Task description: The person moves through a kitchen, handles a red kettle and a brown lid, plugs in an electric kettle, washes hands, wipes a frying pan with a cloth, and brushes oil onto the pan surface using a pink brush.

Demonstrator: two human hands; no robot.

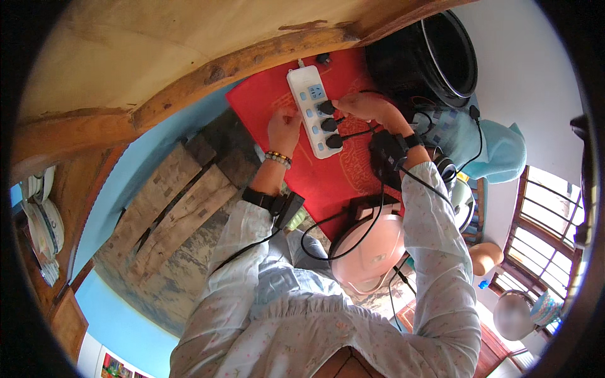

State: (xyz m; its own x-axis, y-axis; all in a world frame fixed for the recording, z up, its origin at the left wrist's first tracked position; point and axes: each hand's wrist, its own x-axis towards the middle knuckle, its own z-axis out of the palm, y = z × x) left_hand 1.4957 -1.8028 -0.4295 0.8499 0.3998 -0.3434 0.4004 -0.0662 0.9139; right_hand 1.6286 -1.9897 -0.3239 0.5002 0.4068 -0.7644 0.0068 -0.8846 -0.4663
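A white power strip [307, 99] with blue sockets and switches lies on a red cloth or sheet [264, 97] bearing a gold pattern. My right hand [366, 107] grips the black plug [326, 107] farthest from me, which sits at one of the strip's sockets; how deep it is in cannot be made out. Two more black plugs, a middle one [329, 124] and a near one [334, 141], are in the sockets below it. At the strip's left edge is my left hand [284, 126], its fingers bent against or beside the casing; its grip is partly hidden.
Beyond my right hand stands a large black pot [401, 61], near a light-blue cloth [501, 146]. A pink appliance [371, 248] is close to my body, black cables looping around it. Another black plug [323, 58] lies past the strip. Wooden boards [184, 203] are at left.
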